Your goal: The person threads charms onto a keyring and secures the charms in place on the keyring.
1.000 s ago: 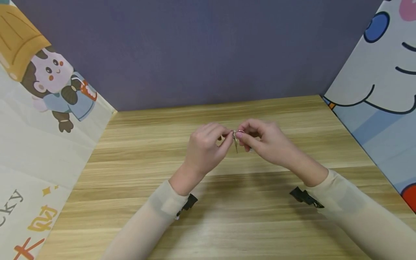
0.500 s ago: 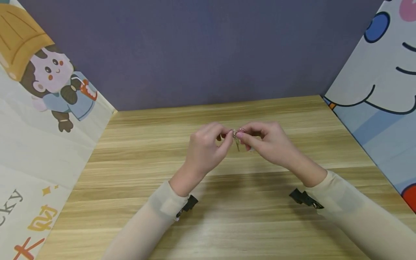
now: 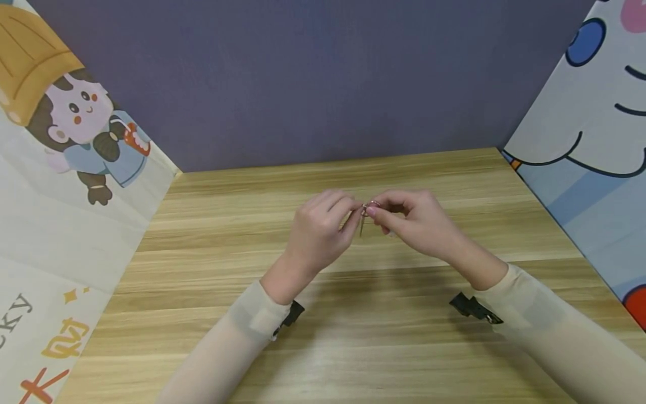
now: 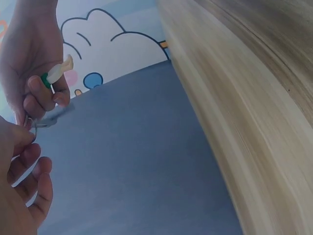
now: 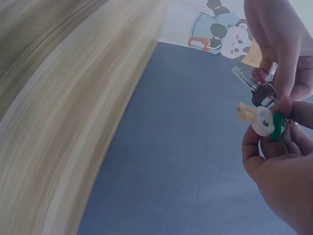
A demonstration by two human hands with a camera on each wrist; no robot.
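Note:
Raised over the table, my left hand (image 3: 320,227) and right hand (image 3: 419,221) meet fingertip to fingertip at a small metal key ring (image 4: 35,129). The left thumb and forefinger pinch the ring's edge. My right hand grips the ring from its other side, with a green, white and cream charm (image 5: 263,121) at its curled fingers. A silver key (image 5: 255,88) sticks out beside the ring in the right wrist view; in the head view it hangs down between the hands. Fingers hide part of the ring, and the key is blurred in the left wrist view.
The wood-grain table (image 3: 323,348) lies under both forearms. A dark blue-grey panel (image 3: 323,84) stands behind it. Printed cartoon sheets flank it, one on the left (image 3: 101,235) and one on the right (image 3: 570,123). Each wrist carries a small black camera mount (image 3: 474,307).
The hanging key has swung slightly leftward between the hands. The left fingers have shifted a little at the ring, while the right hand has dropped slightly since the earliest frame.

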